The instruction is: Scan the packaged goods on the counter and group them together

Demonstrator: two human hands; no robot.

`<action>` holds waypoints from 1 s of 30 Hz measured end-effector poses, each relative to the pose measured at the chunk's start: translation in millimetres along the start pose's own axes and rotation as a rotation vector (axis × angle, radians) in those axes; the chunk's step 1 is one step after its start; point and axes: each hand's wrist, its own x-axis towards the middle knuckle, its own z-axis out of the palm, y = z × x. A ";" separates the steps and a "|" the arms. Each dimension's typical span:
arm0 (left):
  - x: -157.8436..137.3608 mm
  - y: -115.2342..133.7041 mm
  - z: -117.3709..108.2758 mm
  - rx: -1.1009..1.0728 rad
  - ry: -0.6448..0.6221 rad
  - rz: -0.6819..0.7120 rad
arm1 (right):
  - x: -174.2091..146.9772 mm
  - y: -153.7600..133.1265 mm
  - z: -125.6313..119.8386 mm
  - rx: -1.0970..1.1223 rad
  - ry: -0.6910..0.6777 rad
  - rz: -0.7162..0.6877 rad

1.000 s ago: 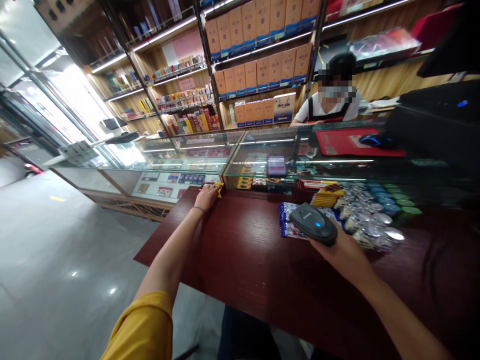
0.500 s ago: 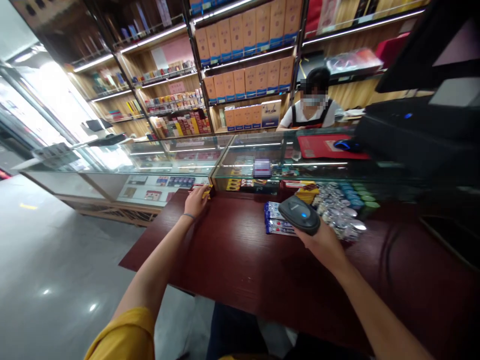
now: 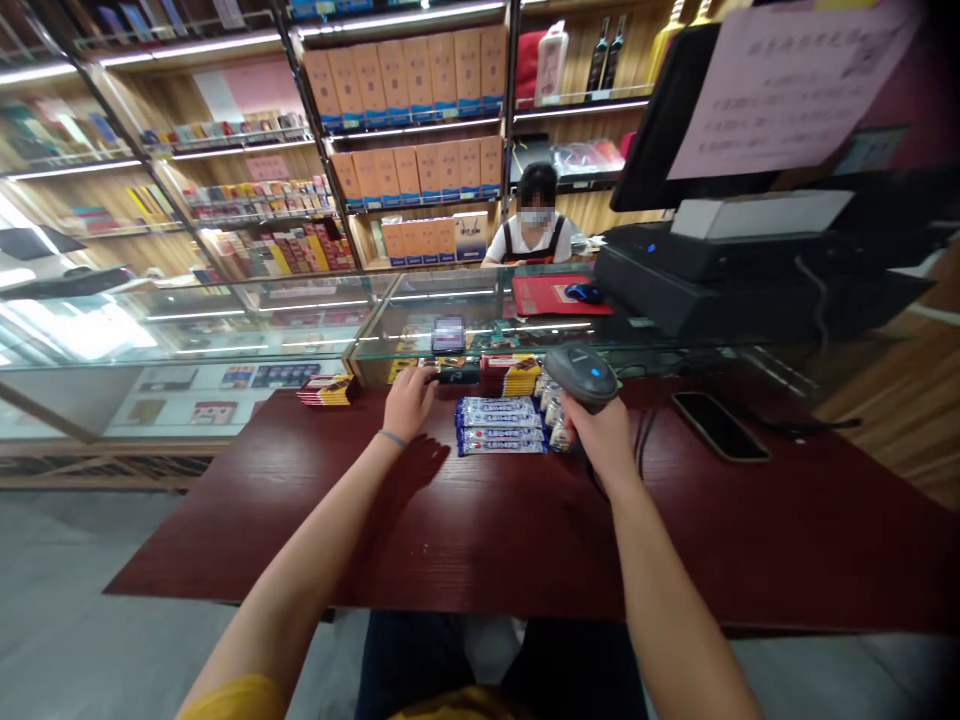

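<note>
My right hand is wrapped round a dark barcode scanner, raised over the right end of the goods. Beside it lie blue-and-white wrapped bars in a neat row. The scanner and hand partly cover silver-topped small containers. My left hand reaches over the table left of the bars, fingers stretched forward, with nothing visible in them. A stack of red-and-yellow packets sits to its left at the table's far edge. Another red-and-yellow stack stands behind the bars.
The dark red table meets a glass display case. A phone lies at the right, near a cable. Behind it stand a black till and a monitor. A masked person is behind the case.
The view has swung to the right. My left hand has left the red-and-yellow stack at the far left and moved toward the bars. The scanner has shifted from the bars toward the silver-topped containers.
</note>
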 end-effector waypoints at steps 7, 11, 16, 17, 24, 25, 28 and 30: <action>25.3 58.1 69.4 -0.354 -0.034 -0.080 | 12.9 11.8 -16.0 0.178 0.084 0.084; 37.9 76.9 94.9 -0.221 -0.145 -0.034 | 14.1 11.4 -17.4 0.207 0.095 0.083; 40.6 82.8 120.0 0.372 -0.379 0.222 | 13.1 11.8 -15.9 0.203 0.098 0.077; 39.8 82.7 123.8 0.427 -0.399 0.241 | 13.2 12.5 -15.8 0.193 0.092 0.077; 37.5 84.3 131.2 0.443 -0.382 0.235 | 12.3 12.2 -13.9 0.182 0.089 0.085; 38.4 84.8 129.1 0.415 -0.369 0.236 | 12.2 12.1 -13.3 0.190 0.089 0.096; 40.4 83.6 117.8 0.311 -0.307 0.273 | 12.3 13.8 -11.9 0.185 0.092 0.100; 38.9 80.1 106.2 0.228 -0.240 0.299 | 12.5 16.1 -11.2 0.165 0.094 0.082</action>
